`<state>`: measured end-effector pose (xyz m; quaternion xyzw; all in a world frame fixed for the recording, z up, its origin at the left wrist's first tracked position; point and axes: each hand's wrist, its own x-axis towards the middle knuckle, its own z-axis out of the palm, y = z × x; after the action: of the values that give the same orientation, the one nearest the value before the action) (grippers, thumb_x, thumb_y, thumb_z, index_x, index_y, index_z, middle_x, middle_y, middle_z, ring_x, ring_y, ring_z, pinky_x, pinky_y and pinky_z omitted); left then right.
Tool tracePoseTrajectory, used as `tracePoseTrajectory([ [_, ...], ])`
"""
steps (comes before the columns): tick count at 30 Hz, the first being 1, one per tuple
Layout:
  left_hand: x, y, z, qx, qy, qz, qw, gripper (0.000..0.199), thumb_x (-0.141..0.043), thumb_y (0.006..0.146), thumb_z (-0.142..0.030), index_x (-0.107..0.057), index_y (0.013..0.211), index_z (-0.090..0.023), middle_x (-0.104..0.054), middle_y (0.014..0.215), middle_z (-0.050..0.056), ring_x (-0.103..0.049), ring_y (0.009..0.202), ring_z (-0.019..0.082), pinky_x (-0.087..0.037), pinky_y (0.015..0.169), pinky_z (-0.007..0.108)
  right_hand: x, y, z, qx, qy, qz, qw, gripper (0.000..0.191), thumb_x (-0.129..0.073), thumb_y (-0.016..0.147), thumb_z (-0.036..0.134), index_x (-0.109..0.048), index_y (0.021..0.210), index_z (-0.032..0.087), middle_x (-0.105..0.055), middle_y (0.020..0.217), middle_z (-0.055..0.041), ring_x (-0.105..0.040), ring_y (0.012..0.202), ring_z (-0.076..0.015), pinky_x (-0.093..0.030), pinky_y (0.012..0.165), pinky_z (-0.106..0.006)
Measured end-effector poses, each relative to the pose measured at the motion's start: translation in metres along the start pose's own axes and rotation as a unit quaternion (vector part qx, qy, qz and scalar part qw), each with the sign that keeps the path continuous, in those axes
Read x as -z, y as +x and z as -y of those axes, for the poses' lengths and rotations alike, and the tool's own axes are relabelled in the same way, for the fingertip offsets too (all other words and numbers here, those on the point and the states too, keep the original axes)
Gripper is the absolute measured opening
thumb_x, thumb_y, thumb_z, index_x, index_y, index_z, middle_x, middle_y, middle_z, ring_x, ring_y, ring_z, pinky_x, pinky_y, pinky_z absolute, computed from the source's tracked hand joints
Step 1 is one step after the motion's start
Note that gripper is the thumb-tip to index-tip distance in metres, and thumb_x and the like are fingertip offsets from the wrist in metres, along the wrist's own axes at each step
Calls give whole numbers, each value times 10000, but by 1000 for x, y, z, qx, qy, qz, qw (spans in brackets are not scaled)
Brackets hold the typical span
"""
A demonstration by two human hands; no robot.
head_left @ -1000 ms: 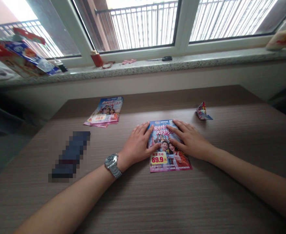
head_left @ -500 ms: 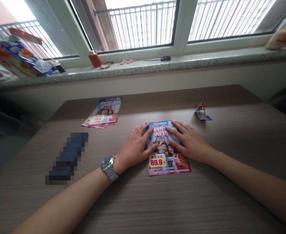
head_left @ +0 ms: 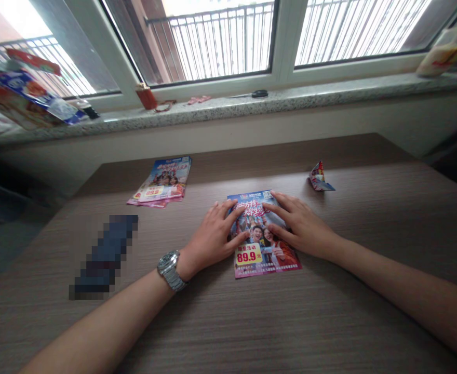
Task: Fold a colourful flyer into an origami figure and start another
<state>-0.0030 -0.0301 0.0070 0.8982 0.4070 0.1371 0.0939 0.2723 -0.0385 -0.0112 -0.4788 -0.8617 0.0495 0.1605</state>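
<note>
A colourful printed flyer lies flat on the wooden table in front of me. My left hand rests on its left edge, fingers spread, with a metal watch at the wrist. On the flyer's right side lies my right hand, palm down and fingers apart. Both hands touch the sheet without gripping it. Under the fingers, parts of its side edges are hidden.
A stack of similar flyers lies at the back left. A folded paper piece stands at the back right. A blurred-out dark object is on the left. Scissors and an orange-red bottle sit on the windowsill.
The view has shifted slightly, so most things sit a little further left. Both hands stay on the flyer in nearly the same pose.
</note>
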Motion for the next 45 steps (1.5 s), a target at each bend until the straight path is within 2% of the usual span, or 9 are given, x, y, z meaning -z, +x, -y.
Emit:
tracePoseTrajectory([
  [6, -1, 0, 3, 3, -4, -9, 1000, 579, -527, 1007, -520, -418, 1518, -272, -390, 1599, 113, -370, 1485, 315, -222, 1265, 583, 5, -1, -1, 48, 84, -27, 995, 464, -537, 1002, 434, -521, 1444, 294, -459, 1581, -119, -415, 1458, -333, -338, 1177, -631],
  [11, -2, 1, 6, 17, 2, -10, 1000, 577, -537, 1010, -492, -430, 1518, -241, -388, 1607, 133, -359, 1497, 319, -210, 1264, 591, 9, -3, 1, 119, 159, -19, 980, 391, -577, 997, 361, -572, 1379, 277, -475, 1563, -110, -421, 1459, -286, -404, 1166, -542],
  [15, -2, 2, 6, 27, -2, -12, 1000, 567, -547, 1011, -469, -439, 1513, -228, -383, 1613, 143, -339, 1512, 320, -214, 1263, 591, 11, -5, 0, 146, 176, 9, 974, 434, -622, 974, 384, -579, 1384, 249, -497, 1543, -138, -454, 1433, -286, -426, 1146, -539],
  [21, -3, 3, 8, 37, -25, -37, 998, 475, -573, 1010, -402, -494, 1446, -230, -429, 1580, 122, -398, 1477, 291, -228, 1267, 573, 13, -5, 0, 152, 134, 47, 978, 581, -691, 909, 490, -556, 1437, 288, -443, 1597, -121, -411, 1469, -312, -345, 1194, -591],
  [24, 0, 2, 6, 28, -57, -56, 996, 404, -579, 1009, -365, -527, 1394, -253, -462, 1553, 96, -428, 1453, 272, -238, 1267, 570, 11, -6, 0, 136, 127, 46, 981, 588, -694, 905, 498, -558, 1439, 291, -458, 1587, -122, -422, 1463, -314, -354, 1189, -594],
  [29, 9, 0, 1, -44, -128, -18, 991, 329, -575, 1009, -386, -577, 1311, -256, -483, 1526, 96, -468, 1413, 257, -366, 1220, 503, 8, -6, 0, 122, 136, 27, 983, 572, -704, 901, 468, -575, 1426, 280, -475, 1570, -135, -455, 1436, -326, -406, 1155, -583],
  [32, 12, -1, 0, -89, -136, 17, 987, 425, -659, 946, -466, -572, 1305, -257, -476, 1524, 118, -449, 1425, 284, -381, 1205, 510, 7, -6, 0, 118, 138, 25, 983, 576, -704, 901, 460, -566, 1436, 300, -473, 1573, -124, -454, 1435, -328, -411, 1149, -589],
  [36, 11, -1, 0, -96, -114, 31, 988, 561, -728, 857, -583, -554, 1271, -246, -452, 1541, 143, -421, 1444, 317, -341, 1220, 548, 7, -6, -1, 117, 143, 29, 982, 575, -701, 903, 461, -562, 1439, 301, -458, 1583, -122, -440, 1447, -323, -408, 1155, -580],
  [45, 10, 0, 0, -91, -114, 29, 989, 552, -722, 874, -551, -534, 1306, -263, -473, 1527, 131, -445, 1428, 314, -357, 1210, 548, 8, -5, 0, 115, 136, 26, 984, 569, -698, 906, 463, -570, 1435, 297, -473, 1575, -125, -444, 1446, -325, -404, 1154, -588],
])
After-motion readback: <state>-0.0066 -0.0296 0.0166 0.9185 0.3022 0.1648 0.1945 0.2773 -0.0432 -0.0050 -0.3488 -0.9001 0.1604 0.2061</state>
